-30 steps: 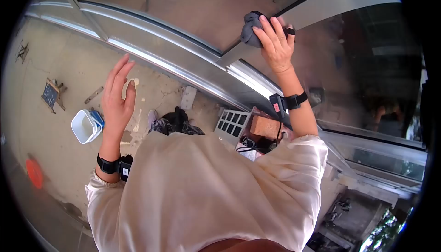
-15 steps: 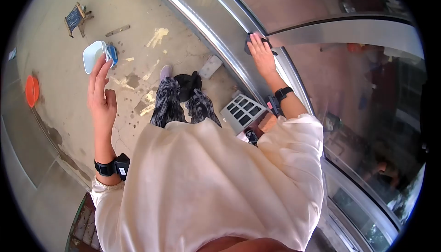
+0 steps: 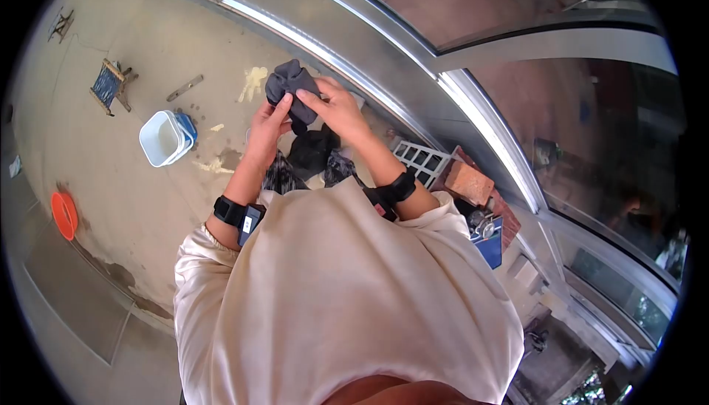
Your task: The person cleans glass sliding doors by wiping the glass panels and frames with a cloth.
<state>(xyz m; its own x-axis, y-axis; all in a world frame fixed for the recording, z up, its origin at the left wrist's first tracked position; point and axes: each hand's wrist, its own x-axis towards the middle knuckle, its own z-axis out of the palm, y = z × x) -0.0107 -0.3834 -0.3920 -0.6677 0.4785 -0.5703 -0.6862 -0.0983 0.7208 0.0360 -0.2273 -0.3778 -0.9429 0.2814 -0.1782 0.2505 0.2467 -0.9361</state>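
A dark grey cloth (image 3: 293,87) is bunched up in front of my body, between both hands. My left hand (image 3: 266,130) grips its lower left side, with the thumb pressed on it. From the right, my right hand (image 3: 339,109) pinches the cloth, thumb on top and fingers partly behind it. Both hands are away from the metal window frame (image 3: 487,120) and its glass. Each wrist wears a black strap with a small device.
A white and blue bucket (image 3: 164,139) stands on the floor at left, near a small folding stool (image 3: 108,86) and an orange basin (image 3: 64,215). A brick (image 3: 469,182) and a grey grate (image 3: 421,160) lie at right beside the window wall.
My right hand has left the metal frame and come in to my front with the cloth. My left hand has moved inward from above the bucket and taken hold of the cloth too.
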